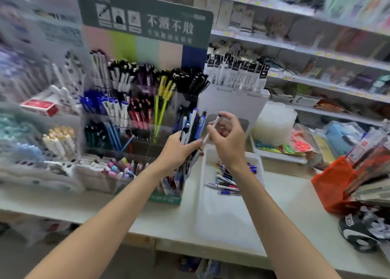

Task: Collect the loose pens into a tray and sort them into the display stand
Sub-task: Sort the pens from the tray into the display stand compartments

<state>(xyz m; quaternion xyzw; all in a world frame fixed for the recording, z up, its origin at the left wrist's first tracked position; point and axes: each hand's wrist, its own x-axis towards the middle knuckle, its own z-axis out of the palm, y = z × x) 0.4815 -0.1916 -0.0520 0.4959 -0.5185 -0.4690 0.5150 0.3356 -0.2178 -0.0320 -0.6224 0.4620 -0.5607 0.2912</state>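
Note:
My left hand (179, 150) grips a bundle of several pens (193, 129), blue, black and white, held upright just right of the display stand (135, 110). My right hand (229, 137) pinches a single white pen (212, 129) with a blue tip, tilted, close beside the bundle. Below the hands a white tray (223, 221) lies on the counter, with several loose pens (230, 178) piled at its far end. The clear tiered stand holds rows of pens grouped by colour under a green header card.
A white box of packaged refills (236, 101) stands behind the tray. Stacked clear plastic lids (274, 122) and a flat tray of bright packets sit to the right. An orange bag (331, 186) and a dark shoe (358, 230) crowd the right counter. White baskets fill the left.

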